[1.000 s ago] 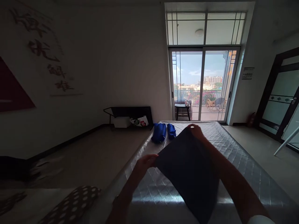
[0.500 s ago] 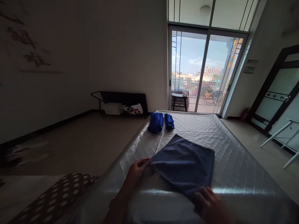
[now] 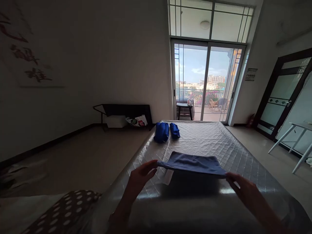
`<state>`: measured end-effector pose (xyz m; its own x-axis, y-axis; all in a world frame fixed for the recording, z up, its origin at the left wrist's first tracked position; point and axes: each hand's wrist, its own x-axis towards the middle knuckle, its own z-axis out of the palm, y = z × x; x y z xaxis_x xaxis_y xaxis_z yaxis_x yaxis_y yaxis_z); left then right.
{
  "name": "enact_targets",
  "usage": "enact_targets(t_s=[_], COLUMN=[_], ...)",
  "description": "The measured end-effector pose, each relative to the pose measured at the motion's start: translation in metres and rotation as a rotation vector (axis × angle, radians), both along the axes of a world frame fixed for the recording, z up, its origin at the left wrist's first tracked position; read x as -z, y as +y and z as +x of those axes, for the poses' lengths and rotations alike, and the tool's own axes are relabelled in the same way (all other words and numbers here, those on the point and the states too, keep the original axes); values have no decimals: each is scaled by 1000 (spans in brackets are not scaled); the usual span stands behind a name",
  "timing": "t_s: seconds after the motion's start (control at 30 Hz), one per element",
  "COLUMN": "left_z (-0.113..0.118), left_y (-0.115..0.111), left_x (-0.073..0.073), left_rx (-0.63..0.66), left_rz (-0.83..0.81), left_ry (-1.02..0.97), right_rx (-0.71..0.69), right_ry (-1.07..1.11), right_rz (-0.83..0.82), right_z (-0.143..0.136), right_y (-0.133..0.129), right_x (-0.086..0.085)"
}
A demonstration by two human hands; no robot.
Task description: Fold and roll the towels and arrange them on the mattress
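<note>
Blue cloth (image 3: 192, 162): pinched at near corners by left hand (image 3: 141, 175) and right hand (image 3: 241, 188), raised above mattress (image 3: 219, 139); corners best kept level.

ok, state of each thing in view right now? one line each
Dark blue cloth: lifted off the mattress, held stretched by two corners.
Left hand: pinching the cloth's left corner.
Right hand: pinching its right corner.
Two bright blue fabric rolls: rolled up, side by side at the far end.
Plastic-wrapped quilted mattress: flat, bare.
Sliding glass balcony door: seems shut.
</note>
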<state>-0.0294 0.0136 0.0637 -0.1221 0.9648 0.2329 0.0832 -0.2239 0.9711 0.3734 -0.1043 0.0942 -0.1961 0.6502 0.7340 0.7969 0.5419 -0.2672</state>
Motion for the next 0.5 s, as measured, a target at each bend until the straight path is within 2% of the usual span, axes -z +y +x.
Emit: enact_targets(t_s=[0.17,0.3,0.4,0.5], left_z=[10,14,13,9], left_y=[-26,-39,-50,-59], left_x=[-62,-115,-149,-173], left_rx=[-145,-159,-160,-125], left_rz=[283,491,493,405], left_ry=[370,487,457,376], right_rx=[11,96,161,198], right_ry=[46,48,31,48], right_rz=[8,104,184,230], right_z=[25,37,39,36], right_y=[3,-2,-14,-32], right_x=[-62,-111,-140,-159])
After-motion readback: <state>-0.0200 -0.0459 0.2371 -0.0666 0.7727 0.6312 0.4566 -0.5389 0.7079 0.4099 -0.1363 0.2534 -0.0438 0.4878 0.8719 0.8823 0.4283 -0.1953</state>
